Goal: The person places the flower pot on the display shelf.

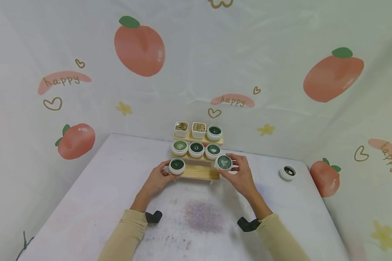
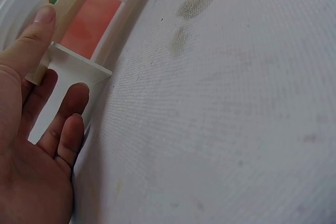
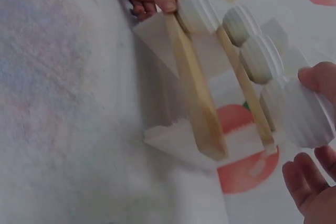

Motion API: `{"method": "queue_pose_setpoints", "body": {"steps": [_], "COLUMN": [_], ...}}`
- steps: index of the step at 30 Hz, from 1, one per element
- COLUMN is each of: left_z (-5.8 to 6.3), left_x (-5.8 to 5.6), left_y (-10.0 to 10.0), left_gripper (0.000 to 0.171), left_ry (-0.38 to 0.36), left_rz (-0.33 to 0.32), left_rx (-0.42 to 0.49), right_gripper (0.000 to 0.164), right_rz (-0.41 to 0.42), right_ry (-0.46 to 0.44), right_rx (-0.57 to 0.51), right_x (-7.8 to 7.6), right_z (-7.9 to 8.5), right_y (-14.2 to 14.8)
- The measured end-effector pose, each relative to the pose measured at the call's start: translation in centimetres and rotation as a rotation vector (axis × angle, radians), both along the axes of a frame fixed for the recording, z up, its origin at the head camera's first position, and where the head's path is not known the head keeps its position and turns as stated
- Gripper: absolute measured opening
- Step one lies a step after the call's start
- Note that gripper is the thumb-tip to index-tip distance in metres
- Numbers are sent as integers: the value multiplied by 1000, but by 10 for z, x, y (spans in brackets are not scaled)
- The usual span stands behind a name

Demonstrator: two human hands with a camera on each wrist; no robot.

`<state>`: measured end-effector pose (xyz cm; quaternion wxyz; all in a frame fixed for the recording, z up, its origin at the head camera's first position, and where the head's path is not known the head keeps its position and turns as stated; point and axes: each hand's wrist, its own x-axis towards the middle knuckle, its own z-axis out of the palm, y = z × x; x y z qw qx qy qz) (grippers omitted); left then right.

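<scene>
My left hand (image 1: 160, 178) grips a small round white pot (image 1: 177, 166) with dark green contents at the left end of the lowest shelf (image 1: 200, 172). In the left wrist view the thumb (image 2: 31, 40) lies against the pot's ribbed side, with other fingers loosely bent below, by the stand's white leg. My right hand (image 1: 240, 172) holds another round white pot (image 1: 224, 163), its green contents speckled white, raised over the right end of that shelf. From the right wrist, this pot (image 3: 307, 114) shows between thumb and fingers, partly overlapping a middle-shelf pot.
Three round white pots (image 1: 196, 149) line the middle wooden shelf. On the top shelf stand two square pots (image 1: 199, 129) with pebble-like contents and a round pot (image 1: 214, 132). A lone round pot (image 1: 288, 172) sits at the table's right. A printed white cloth (image 1: 189, 65) hangs behind.
</scene>
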<state>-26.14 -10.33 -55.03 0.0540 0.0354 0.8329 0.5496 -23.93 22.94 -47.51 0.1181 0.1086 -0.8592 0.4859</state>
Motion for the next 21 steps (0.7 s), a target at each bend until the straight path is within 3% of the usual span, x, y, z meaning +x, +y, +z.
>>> {"method": "queue_pose_setpoints", "body": {"steps": [11,21], "left_z": [-1,-2], "left_x": [-1,0], "left_y": [0,0], "left_gripper": [78,76], "left_ry": [-24,12], "left_rz": [1,-11], "left_rx": [-3,21], "right_gripper": [62,59], "right_rz": [107,166], "right_ry": [10,-4], "right_rx": [-116,-90], "right_x": [4,0], "right_z": [-12,-29], "right_y": [-27,-50]}}
